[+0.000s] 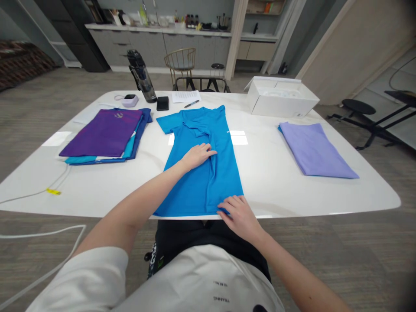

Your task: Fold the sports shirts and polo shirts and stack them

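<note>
The blue shirt point(191, 182) lies on the white table point(269, 190), folded partly over itself, its hem near the person's edge; the left hand point(197, 156) rests on its middle beside a lengthwise crease, fingers loosely spread, holding nothing up; the right hand point(238, 213) covers the shirt's lower right corner, fingers bent over the hem, and I cannot tell whether they pinch it; the left forearm crosses the shirt and hides part of its lower left side.

Left of the shirt, apart from it, sits a pile of folded clothes, purple on top point(104, 132); a cable with a yellow tag point(53, 191) runs nearer the person than that pile; beyond the shirt lie a pen point(191, 103), a sheet of paper point(186, 96) and a black wallet-like item point(163, 103), with a dark bottle point(143, 78) and a small lilac gadget point(130, 100) farther left; right of the shirt lies folded lilac cloth point(318, 149); an open white box point(282, 100) stands beyond that, to the shirt's far right; chairs point(180, 60) stand past the table, beyond the shirt.
</note>
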`<state>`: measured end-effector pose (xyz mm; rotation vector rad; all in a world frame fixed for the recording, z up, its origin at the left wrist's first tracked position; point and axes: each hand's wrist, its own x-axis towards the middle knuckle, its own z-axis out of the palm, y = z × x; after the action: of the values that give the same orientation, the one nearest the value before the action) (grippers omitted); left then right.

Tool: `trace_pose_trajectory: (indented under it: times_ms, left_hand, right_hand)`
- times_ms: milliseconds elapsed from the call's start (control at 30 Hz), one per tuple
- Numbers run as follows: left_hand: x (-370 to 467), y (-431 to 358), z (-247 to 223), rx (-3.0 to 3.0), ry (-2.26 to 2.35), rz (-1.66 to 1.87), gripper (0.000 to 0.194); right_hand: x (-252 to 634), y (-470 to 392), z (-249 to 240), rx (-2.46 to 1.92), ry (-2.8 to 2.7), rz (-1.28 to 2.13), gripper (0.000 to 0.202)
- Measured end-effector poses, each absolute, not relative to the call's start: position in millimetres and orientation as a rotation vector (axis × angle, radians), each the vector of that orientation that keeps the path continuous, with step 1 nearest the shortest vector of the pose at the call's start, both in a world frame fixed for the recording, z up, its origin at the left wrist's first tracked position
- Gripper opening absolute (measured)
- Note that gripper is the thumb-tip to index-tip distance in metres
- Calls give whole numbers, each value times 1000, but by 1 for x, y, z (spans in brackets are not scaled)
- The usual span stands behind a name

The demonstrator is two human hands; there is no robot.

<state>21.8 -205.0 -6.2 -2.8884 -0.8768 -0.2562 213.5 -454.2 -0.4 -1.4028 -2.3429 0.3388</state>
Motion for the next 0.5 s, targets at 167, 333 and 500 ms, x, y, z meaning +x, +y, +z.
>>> trace_pose_trajectory:
  times_ms: [167, 333, 500]
  left_hand:
    - [24, -201, -1, -2872, -830, -348, 31]
    - [5, -204, 3, -2880, -910, -467, 29]
    - [-6, -236, -1, -3024, -977, -518, 35]
  right_hand:
    - [216, -457, 6, -1332, -2307, 280, 14]
    - [213, -457, 8, -1271, -2353, 291, 16]
    - [215, -458, 4, -1323, -2426, 374, 23]
